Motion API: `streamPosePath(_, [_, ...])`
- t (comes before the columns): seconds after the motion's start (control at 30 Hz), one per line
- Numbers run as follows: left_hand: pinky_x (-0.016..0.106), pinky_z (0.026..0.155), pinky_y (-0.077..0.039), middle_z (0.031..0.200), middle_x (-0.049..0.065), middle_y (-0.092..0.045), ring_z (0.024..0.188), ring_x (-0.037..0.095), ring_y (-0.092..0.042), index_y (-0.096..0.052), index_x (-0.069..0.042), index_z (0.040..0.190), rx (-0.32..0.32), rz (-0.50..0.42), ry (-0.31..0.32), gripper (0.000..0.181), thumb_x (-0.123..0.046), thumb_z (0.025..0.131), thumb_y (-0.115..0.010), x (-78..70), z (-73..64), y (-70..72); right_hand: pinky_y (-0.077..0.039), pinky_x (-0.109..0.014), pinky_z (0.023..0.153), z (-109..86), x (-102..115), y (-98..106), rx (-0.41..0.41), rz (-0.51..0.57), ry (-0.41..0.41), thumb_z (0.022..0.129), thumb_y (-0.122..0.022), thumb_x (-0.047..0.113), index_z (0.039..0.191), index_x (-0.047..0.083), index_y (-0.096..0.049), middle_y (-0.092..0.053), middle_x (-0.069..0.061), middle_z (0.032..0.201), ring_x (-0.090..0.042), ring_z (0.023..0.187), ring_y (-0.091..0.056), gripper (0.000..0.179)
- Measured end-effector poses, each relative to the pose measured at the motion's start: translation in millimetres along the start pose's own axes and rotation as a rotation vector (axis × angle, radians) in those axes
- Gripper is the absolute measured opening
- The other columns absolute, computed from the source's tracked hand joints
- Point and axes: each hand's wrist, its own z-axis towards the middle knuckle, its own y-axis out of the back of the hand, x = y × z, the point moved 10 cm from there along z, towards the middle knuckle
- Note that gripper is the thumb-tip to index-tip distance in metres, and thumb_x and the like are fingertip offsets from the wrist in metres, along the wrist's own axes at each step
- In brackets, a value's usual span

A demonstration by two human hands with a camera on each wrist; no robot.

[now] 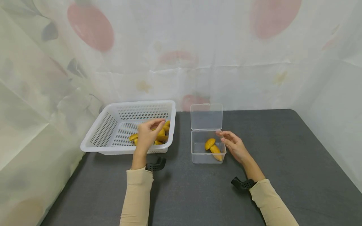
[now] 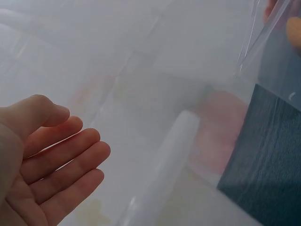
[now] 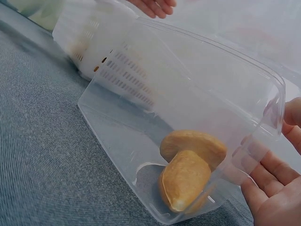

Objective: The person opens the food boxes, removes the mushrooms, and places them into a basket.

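A yellow-brown mushroom (image 1: 216, 150) lies inside the clear plastic box (image 1: 202, 158), whose lid (image 1: 206, 116) stands raised at the back. At the box's right side, my right hand (image 1: 236, 147) rests its lightly bent fingers against the outside near the back corner; some fingertips show through the clear wall in the right wrist view. My left hand (image 1: 148, 131) hovers over the right part of the white basket (image 1: 94, 149), fingers relaxed and nothing between thumb and fingertips. Below it, several yellow-brown mushrooms (image 1: 161, 138) lie in the basket, partly hidden by that hand.
The basket and the box stand apart on a dark grey tabletop (image 1: 186, 194), box to the right. Behind them hangs a pale curtain (image 1: 240, 78) with a fruit print. Another patterned sheet (image 1: 34, 125) closes off the left side.
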Motion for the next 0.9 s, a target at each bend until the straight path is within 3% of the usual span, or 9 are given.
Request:
streamPosePath(0.17, [0.032, 0.083, -0.061, 0.106, 0.014, -0.075, 0.095, 0.028, -0.072, -0.074, -0.005, 0.108, 0.035, -0.039, -0.043, 0.022, -0.018, 0.091, -0.066, -4.5, -1.2, -11.3, -0.041, -0.008, 0.103, 0.5, -0.6, -1.4, 0.005, -0.009, 0.003, 0.1, -0.048, 0.007, 0.121, 0.007, -0.055, -0.059, 0.015, 0.13, 0.002, 0.125, -0.052, 0.022])
streamPosePath(0.4, [0.028, 0.076, -0.061, 0.101, 0.014, -0.076, 0.09, 0.026, -0.074, -0.074, -0.004, 0.106, 0.083, -0.001, -0.123, 0.021, -0.016, 0.09, -0.067, -20.8, -3.9, -29.2, -0.041, -0.008, 0.103, 1.6, -2.1, -2.6, 0.007, -0.014, 0.001, 0.101, -0.047, 0.008, 0.121, 0.007, -0.054, -0.059, 0.015, 0.13, 0.003, 0.124, -0.052, 0.022])
streamPosePath(0.6, [0.034, 0.079, -0.062, 0.101, 0.014, -0.076, 0.093, 0.026, -0.073, -0.073, -0.002, 0.108, 0.124, -0.004, -0.155, 0.021, -0.01, 0.089, -0.067, -28.8, -7.7, -45.1, -0.041, -0.008, 0.103, 2.6, -3.3, -2.1, 0.005, -0.016, -0.003, 0.1, -0.048, 0.009, 0.122, 0.008, -0.055, -0.059, 0.015, 0.131, 0.002, 0.125, -0.052, 0.022])
streamPosePath(0.9, [0.035, 0.083, -0.061, 0.107, 0.012, -0.074, 0.094, 0.025, -0.073, -0.071, -0.002, 0.111, 0.281, 0.022, -0.206, 0.023, -0.014, 0.093, -0.063, -46.7, -17.3, -90.4, -0.041, -0.008, 0.104, 0.4, 0.8, -0.2, 0.017, 0.023, 0.031, 0.101, -0.047, 0.006, 0.122, 0.004, -0.054, -0.06, 0.01, 0.132, -0.001, 0.126, -0.053, 0.023])
